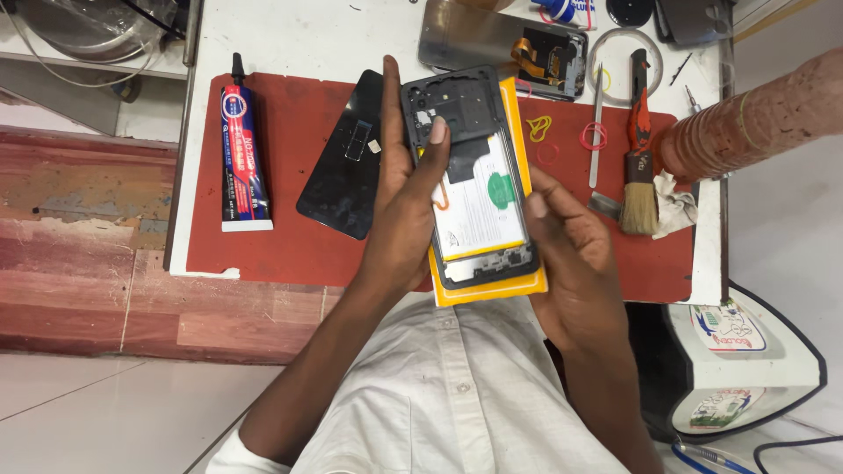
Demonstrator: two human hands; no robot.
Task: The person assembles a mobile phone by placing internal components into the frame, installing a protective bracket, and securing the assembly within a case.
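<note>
At the middle of the frame both hands hold an opened phone (470,175), its back off so the white battery and black frame show, lying on a yellow pad (488,285) whose edge sticks out below and to the right of it. The left hand (406,211) grips the phone's left edge, fingers closed round behind it and the thumb laid across the upper part of the battery. The right hand (571,254) holds the lower right edge, its fingers curled against the side of the phone and the pad; how tightly they close cannot be told. Under the hands a red mat (290,237) covers the white counter (334,39). Left of the hands on the mat lies a black back cover (344,162), and farther left a glue tube (244,154) with a black nozzle pointing to the top of the frame. At upper centre lies a second opened phone (502,46). To the right are coloured rubber bands (562,136), a metal tool (597,132), a brush (639,175) with a black and red handle and a crumpled cloth (676,206). At the upper right edge an arm in an orange-brown sleeve (755,123) reaches in.
</note>
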